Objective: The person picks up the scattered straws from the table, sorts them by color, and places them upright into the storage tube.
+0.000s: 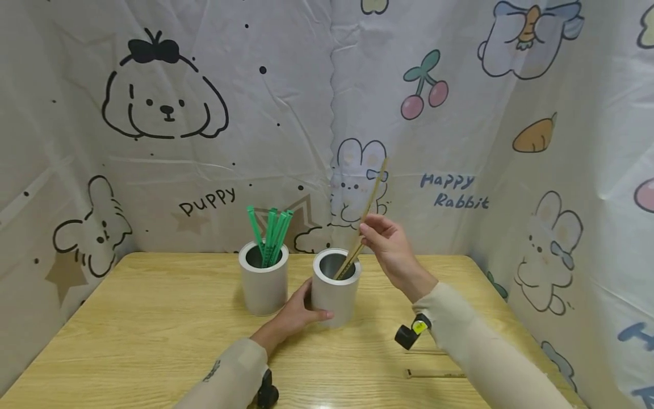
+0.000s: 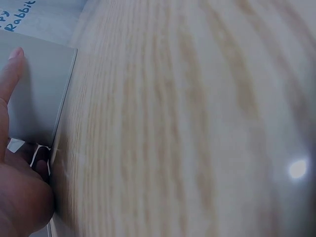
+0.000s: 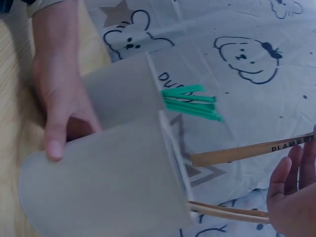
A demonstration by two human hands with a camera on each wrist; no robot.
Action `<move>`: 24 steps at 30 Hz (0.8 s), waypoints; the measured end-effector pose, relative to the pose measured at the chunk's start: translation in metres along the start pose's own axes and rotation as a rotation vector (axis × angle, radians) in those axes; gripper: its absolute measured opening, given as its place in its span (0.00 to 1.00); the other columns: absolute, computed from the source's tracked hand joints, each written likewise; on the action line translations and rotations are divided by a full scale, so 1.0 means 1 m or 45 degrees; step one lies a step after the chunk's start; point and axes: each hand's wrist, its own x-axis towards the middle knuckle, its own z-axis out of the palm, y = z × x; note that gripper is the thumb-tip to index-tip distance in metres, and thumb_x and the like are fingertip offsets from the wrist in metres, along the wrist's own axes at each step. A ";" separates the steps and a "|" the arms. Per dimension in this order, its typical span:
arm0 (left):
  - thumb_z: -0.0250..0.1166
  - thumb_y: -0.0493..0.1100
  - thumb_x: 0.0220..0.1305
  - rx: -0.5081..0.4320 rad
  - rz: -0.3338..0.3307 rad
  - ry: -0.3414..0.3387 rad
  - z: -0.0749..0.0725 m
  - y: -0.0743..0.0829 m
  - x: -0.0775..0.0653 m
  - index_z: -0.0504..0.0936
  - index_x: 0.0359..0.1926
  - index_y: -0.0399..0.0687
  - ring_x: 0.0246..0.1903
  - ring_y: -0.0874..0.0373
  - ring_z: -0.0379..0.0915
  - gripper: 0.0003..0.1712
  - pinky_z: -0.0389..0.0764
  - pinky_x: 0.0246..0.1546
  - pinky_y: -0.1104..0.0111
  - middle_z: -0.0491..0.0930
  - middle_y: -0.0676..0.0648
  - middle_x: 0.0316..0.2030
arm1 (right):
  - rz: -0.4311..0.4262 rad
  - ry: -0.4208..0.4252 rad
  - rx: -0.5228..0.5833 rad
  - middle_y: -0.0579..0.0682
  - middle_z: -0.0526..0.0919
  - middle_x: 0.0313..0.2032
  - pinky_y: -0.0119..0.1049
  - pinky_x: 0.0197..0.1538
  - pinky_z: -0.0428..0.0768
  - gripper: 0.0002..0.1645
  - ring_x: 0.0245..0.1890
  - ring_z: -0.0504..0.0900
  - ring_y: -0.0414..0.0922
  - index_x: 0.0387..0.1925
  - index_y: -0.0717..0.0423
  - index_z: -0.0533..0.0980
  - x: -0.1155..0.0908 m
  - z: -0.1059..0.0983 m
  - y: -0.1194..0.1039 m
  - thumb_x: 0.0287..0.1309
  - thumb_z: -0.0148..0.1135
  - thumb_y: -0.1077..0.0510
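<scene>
My left hand [image 1: 293, 315] grips a white cylindrical cup [image 1: 334, 301], thumb across its front and fingers around its far left side. My right hand [image 1: 390, 250] pinches a long tan wrapped straw [image 1: 375, 190] above that cup; dark print shows on its wrapper [image 3: 237, 152]. In the right wrist view the straw's end is by the cup's mouth. Further tan straws [image 3: 227, 211] stick out over the rim there; their count is unclear. Beside my left hand stands a second white cup [image 1: 264, 289] with several green wrapped straws [image 1: 271, 236].
More tan straws [image 1: 436, 374] lie on the wooden table [image 1: 153, 329] at the lower right, partly hidden under my right sleeve [image 1: 475, 335]. A printed cloth [image 1: 286, 113] hangs behind the table and along both sides.
</scene>
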 end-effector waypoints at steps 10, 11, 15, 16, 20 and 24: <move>0.78 0.47 0.56 0.019 -0.009 0.000 0.000 0.003 -0.001 0.51 0.80 0.51 0.77 0.39 0.53 0.59 0.52 0.77 0.40 0.58 0.40 0.78 | 0.099 0.012 -0.469 0.41 0.84 0.38 0.29 0.45 0.80 0.14 0.38 0.80 0.36 0.51 0.65 0.78 -0.003 0.006 0.033 0.68 0.62 0.63; 0.78 0.47 0.56 0.019 -0.011 0.000 0.000 0.003 -0.001 0.51 0.80 0.52 0.77 0.39 0.53 0.59 0.52 0.77 0.40 0.58 0.40 0.78 | 0.102 0.004 -0.515 0.45 0.85 0.40 0.30 0.45 0.80 0.16 0.39 0.80 0.36 0.53 0.67 0.77 -0.004 0.005 0.033 0.68 0.63 0.62; 0.78 0.46 0.56 0.005 -0.009 -0.001 0.001 0.002 0.000 0.51 0.80 0.51 0.77 0.39 0.54 0.59 0.53 0.77 0.40 0.58 0.40 0.77 | 0.088 -0.033 -0.666 0.59 0.84 0.50 0.29 0.49 0.80 0.20 0.44 0.81 0.35 0.57 0.66 0.78 -0.007 -0.003 0.031 0.68 0.64 0.59; 0.78 0.46 0.56 0.000 -0.006 -0.003 0.001 0.002 0.000 0.51 0.80 0.51 0.77 0.39 0.54 0.59 0.53 0.77 0.40 0.58 0.40 0.77 | 0.079 -0.044 -0.690 0.60 0.84 0.52 0.28 0.49 0.79 0.21 0.44 0.81 0.35 0.58 0.65 0.78 -0.008 -0.006 0.030 0.68 0.64 0.59; 0.78 0.45 0.56 -0.017 0.000 -0.006 0.001 0.001 0.000 0.51 0.80 0.50 0.77 0.38 0.54 0.59 0.54 0.77 0.41 0.58 0.39 0.78 | 0.038 -0.066 -0.772 0.63 0.84 0.53 0.28 0.48 0.79 0.20 0.43 0.82 0.34 0.57 0.63 0.79 -0.016 -0.023 0.028 0.68 0.63 0.57; 0.78 0.44 0.56 -0.014 -0.002 -0.005 0.001 0.001 -0.001 0.51 0.80 0.49 0.76 0.37 0.53 0.59 0.53 0.77 0.41 0.57 0.38 0.77 | 0.034 -0.104 -0.828 0.62 0.84 0.51 0.29 0.47 0.81 0.19 0.42 0.82 0.34 0.56 0.64 0.80 -0.026 -0.046 0.025 0.69 0.62 0.56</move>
